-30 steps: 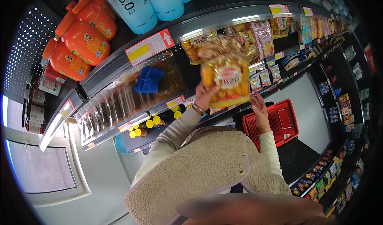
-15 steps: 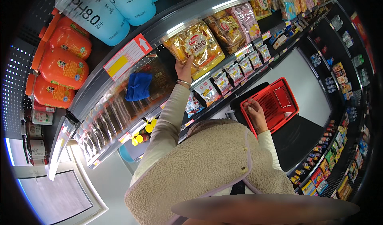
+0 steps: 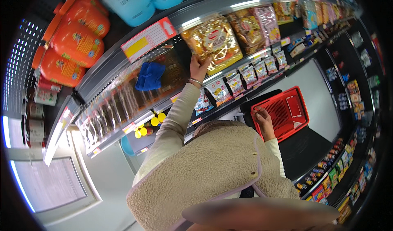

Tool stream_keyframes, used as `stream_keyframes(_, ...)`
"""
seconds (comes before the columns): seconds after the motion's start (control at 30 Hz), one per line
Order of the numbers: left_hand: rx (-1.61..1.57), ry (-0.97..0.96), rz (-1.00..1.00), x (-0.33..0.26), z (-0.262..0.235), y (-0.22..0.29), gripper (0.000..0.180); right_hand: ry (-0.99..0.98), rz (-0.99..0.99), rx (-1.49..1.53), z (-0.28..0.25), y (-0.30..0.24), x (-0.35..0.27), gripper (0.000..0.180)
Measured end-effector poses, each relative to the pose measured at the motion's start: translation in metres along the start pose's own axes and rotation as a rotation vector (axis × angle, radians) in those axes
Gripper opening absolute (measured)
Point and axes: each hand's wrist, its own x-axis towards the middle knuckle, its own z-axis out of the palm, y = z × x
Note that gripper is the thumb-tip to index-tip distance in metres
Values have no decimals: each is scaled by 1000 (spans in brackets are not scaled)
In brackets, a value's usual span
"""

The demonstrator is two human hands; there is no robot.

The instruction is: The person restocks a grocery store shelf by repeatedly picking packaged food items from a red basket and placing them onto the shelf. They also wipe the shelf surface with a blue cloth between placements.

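My left hand point(image 3: 199, 66) is raised to the shelf and grips the lower left corner of a large golden snack bag point(image 3: 216, 42) that stands in the row of bags. A thin bracelet sits on that wrist. My right hand point(image 3: 262, 118) is low at my side, fingers closed on the near rim of a red shopping basket point(image 3: 284, 112) whose mesh bottom shows nothing in it. A cream fleece vest and sleeves cover my arms and chest.
More snack bags point(image 3: 254, 24) line the shelf to the right, with small packets point(image 3: 241, 81) on the shelf below. Orange bottles point(image 3: 75, 42) and pale blue jugs point(image 3: 131, 1) stand at upper left. A blue cloth point(image 3: 149, 76) lies behind the shelf's clear front. Another stocked rack point(image 3: 348, 165) runs along the right.
The golden bag went from in front of me, held in both hands, up to the shelf with my left hand. My right hand dropped to the red basket's rim.
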Motion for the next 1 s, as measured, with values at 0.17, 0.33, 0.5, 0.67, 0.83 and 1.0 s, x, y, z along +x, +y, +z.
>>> stream_keyframes(0.17,46,289,384,-33,-58,-8,60,56,97,6,-7,14,-2,39)
stream_keyframes(0.33,985,597,429,-49,-148,-28,68,62,238,-104,-14,37,-1,41)
stream_keyframes(0.5,1007,492,196,-47,-192,-58,63,-13,242,-142,-10,45,12,41)
stream_keyframes(0.67,739,493,138,-38,-209,-66,50,-14,296,-137,2,54,24,42)
stream_keyframes(0.83,-580,486,223,-19,-171,-50,33,58,294,-146,10,60,20,42)
stream_keyframes(1.0,-535,242,-26,11,-82,-33,53,26,258,-186,25,51,13,41)
